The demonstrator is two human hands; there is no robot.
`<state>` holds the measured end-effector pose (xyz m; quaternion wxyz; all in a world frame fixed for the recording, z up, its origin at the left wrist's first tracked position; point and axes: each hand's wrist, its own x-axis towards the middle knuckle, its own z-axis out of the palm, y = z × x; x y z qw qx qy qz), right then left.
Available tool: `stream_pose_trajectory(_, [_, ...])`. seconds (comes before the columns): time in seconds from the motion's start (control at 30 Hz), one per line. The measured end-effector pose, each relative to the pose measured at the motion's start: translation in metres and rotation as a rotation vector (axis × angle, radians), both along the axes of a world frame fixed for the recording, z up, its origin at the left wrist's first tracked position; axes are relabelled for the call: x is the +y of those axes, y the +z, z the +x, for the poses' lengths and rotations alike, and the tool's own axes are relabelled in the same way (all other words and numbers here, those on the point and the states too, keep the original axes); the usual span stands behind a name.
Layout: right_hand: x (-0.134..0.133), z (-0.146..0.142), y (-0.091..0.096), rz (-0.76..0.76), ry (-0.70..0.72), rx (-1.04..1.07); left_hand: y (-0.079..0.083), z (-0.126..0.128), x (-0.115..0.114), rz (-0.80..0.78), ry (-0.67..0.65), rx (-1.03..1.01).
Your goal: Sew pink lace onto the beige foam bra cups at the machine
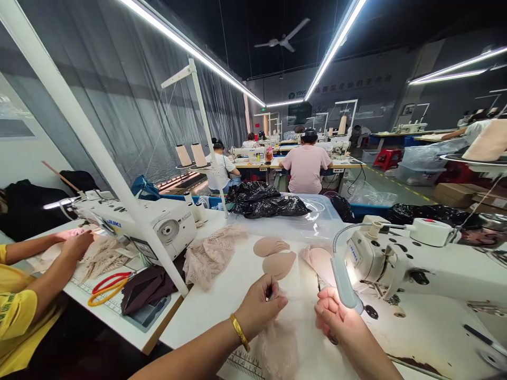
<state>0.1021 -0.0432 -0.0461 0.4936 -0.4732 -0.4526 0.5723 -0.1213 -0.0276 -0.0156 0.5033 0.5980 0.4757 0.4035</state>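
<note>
My left hand [263, 306], with a gold bracelet at the wrist, is closed in a pinch on a piece of sheer beige lace fabric [279, 343]. The lace hangs down over the front of the white table. To its right, my right hand [336, 316] is closed round small scissors [319, 285]; a dark blade shows above the fingers and part of a handle below, the rest hidden. Beyond my hands lie beige teardrop-shaped cup pieces [279, 264]. Another pale cup piece [322, 261] is beside the lamp.
A sewing machine [428, 264] stands right, with a grey gooseneck lamp [344, 279] near my right hand. Lace fabric [216, 256] lies left, by a white pole. A co-worker's hands [79, 245] are at another machine [138, 224]. Red-and-yellow scissors [109, 289] lie there. A clear plastic bin [293, 224] is behind.
</note>
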Motion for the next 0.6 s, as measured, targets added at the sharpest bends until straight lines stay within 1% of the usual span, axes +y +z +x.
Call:
stream_pose_trajectory(0.07, [0.004, 0.000, -0.006, 0.008, -0.023, 0.002, 0.002, -0.008, 0.012, 0.100, -0.031, 0.209])
stream_pose_trajectory(0.1, [0.006, 0.000, -0.009, 0.015, -0.027, -0.007, 0.004, -0.012, 0.021, 0.165, -0.029, 0.335])
stream_pose_trajectory(0.17, [0.009, 0.000, -0.014, 0.035, -0.028, -0.029, 0.012, -0.021, 0.047, 0.300, 0.025, 0.578])
stream_pose_trajectory(0.2, [0.010, 0.000, -0.016, 0.043, -0.023, -0.039, 0.016, -0.025, 0.061, 0.339, 0.053, 0.650])
stream_pose_trajectory(0.3, [0.012, -0.001, -0.019, 0.058, -0.002, -0.048, 0.023, -0.027, 0.103, 0.386, 0.058, 0.816])
stream_pose_trajectory(0.37, [0.012, -0.001, -0.020, 0.063, 0.003, -0.043, 0.024, -0.023, 0.122, 0.383, 0.052, 0.916])
stream_pose_trajectory(0.47, [0.010, -0.002, -0.019, 0.055, -0.018, -0.043, 0.021, -0.013, 0.136, 0.357, 0.077, 1.027])
stream_pose_trajectory(0.53, [0.009, -0.003, -0.017, 0.041, -0.044, -0.051, 0.019, -0.007, 0.139, 0.338, 0.104, 1.068])
stream_pose_trajectory(0.6, [0.008, -0.003, -0.015, 0.026, -0.069, -0.059, 0.021, -0.005, 0.142, 0.323, 0.135, 1.086])
